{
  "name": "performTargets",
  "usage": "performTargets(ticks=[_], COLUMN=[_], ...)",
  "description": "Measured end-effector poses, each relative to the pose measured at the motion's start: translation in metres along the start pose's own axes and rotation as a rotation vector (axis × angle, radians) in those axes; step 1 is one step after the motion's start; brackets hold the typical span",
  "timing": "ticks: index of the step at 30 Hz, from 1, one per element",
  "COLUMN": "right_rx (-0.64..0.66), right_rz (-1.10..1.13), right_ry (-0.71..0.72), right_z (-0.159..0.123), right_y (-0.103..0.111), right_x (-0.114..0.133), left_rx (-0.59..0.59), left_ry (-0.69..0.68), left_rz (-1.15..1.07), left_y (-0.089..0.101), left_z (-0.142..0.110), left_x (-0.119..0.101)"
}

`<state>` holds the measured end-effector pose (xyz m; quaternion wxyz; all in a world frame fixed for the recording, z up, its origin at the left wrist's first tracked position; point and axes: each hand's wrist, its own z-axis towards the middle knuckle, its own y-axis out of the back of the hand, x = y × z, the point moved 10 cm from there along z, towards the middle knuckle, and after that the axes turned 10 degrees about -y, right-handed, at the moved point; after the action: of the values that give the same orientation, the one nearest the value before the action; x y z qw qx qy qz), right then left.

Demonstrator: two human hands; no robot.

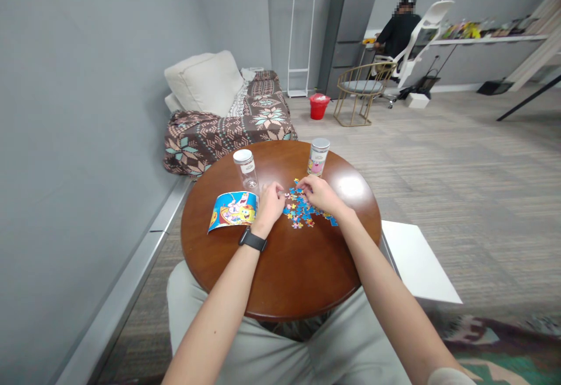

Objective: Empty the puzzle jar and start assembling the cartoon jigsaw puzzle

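Observation:
Loose jigsaw puzzle pieces [300,214], mostly blue with some yellow and pink, lie in a pile on the round brown table [298,274]. My left hand [272,203], wearing a black watch [253,239], is at the pile's left edge. Its fingers are pinched, with a small pale puzzle piece at the tips. Over the pile's upper right, my right hand [322,194] has its thumb and fingers drawn together; what is between them is hidden. Left of my left hand lies a picture sheet [234,210] with cartoon figures, its edges curling.
A clear jar [248,170] with a white lid stands behind my left hand. Beyond my right hand is a silver-lidded jar [317,160] with a printed picture. A draped sofa [263,110] borders the table's far side. Farther back, a person [398,31] sits near a chair [362,87].

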<state>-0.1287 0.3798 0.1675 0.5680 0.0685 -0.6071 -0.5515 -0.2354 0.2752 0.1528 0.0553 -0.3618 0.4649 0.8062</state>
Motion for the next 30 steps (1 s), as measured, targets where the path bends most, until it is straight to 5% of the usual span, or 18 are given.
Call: performTargets(ticks=[5,13,25,30], right_rx=[-0.131,-0.17,-0.148,-0.194], right_rz=[-0.093,-0.258,0.051,-0.025], right_ry=[-0.25,-0.581,-0.337,-0.399], right_z=[0.0,-0.012,0.005,0.002], right_y=[0.017,0.032,0.018,0.027], right_x=[-0.025,-0.054,-0.042,-0.047], left_rx=[0.086,0.435,0.247,0.397], left_ry=[-0.01,-0.228,-0.238,-0.549], left_rz=[0.006,0.04,0.154,0.031], left_y=[-0.002,-0.021,-0.01,-0.022], left_z=[-0.001,-0.012,-0.01,-0.021], left_x=[-0.007,-0.023,-0.032,-0.071])
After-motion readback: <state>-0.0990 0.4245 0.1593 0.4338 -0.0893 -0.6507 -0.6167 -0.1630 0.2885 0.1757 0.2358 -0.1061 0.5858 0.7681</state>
